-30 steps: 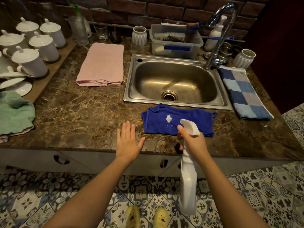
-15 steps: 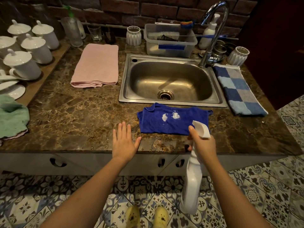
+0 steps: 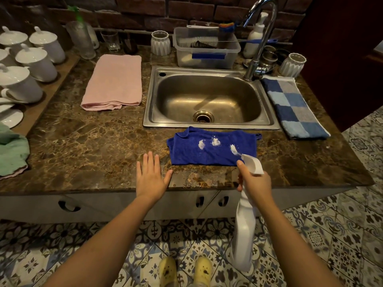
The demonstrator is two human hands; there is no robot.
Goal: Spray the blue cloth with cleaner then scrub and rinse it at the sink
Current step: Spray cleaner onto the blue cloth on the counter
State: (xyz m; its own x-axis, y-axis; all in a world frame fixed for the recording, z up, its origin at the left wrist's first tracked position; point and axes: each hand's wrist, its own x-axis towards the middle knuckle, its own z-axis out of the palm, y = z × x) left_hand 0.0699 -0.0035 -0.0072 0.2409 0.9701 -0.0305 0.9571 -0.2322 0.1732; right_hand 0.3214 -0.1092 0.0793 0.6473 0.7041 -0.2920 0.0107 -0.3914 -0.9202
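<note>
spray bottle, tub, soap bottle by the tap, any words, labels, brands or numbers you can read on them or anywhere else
No readable text anywhere in the head view.
White plastic spray bottle in the right hand: plain, no label showing.
Clear plastic tub behind the steel sink: a blue strip, no lettering legible.
White pump soap bottle: no print can be made out.
Blue cloth: only white foam spots.

Dim, warm indoor light, wide-angle view.
Glare glints on the sink (image 3: 209, 100) and faucet (image 3: 261, 34); corners darken, edges bow, focus stays sharp.
</note>
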